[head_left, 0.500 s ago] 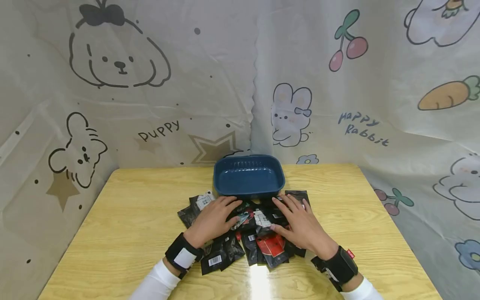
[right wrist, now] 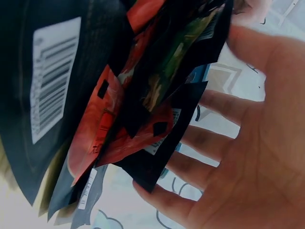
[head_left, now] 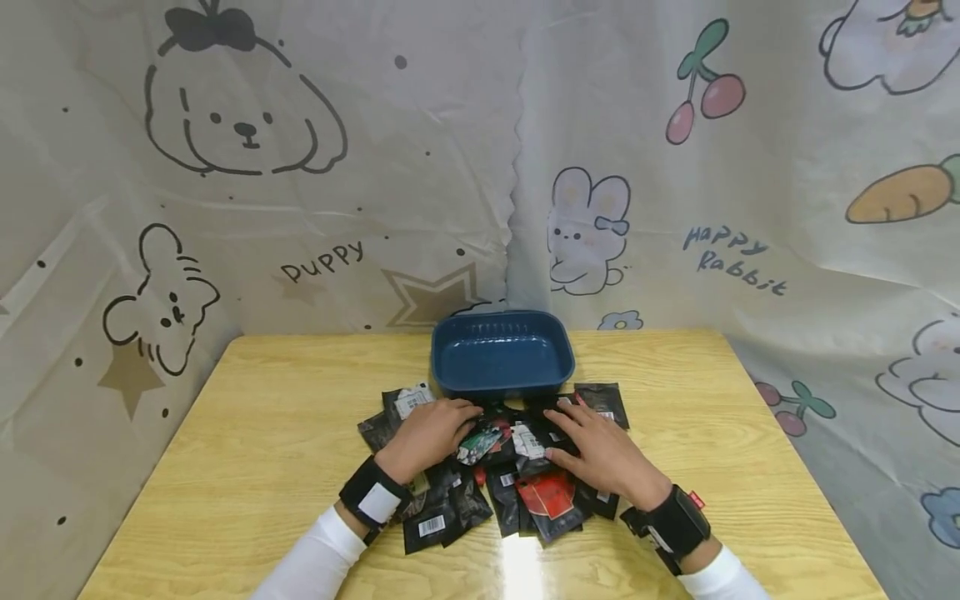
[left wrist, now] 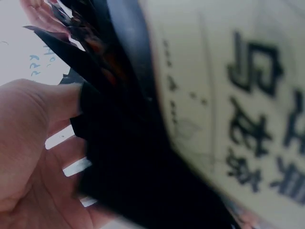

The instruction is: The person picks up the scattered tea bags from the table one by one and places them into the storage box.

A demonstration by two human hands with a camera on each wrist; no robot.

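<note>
A pile of small black sachets is spread over the wooden table, some with red, green or white printed areas and barcode labels. My left hand rests on the pile's left side; in the left wrist view its thumb touches a dark sachet edge. On the right side, my right hand lies with fingers spread over the sachets. The right wrist view shows those fingers extended along the edges of black and red sachets. Neither hand visibly grips a sachet.
Directly behind the pile stands a dark blue rectangular basin. The wooden table extends to both sides. A cloth backdrop with cartoon drawings hangs behind and beside the table.
The left thumb has drawn in toward its fingers, uncovering more of a green-patterned sachet. The right hand stays over the pile with only a slight shift. The head view has turned slightly left.
</note>
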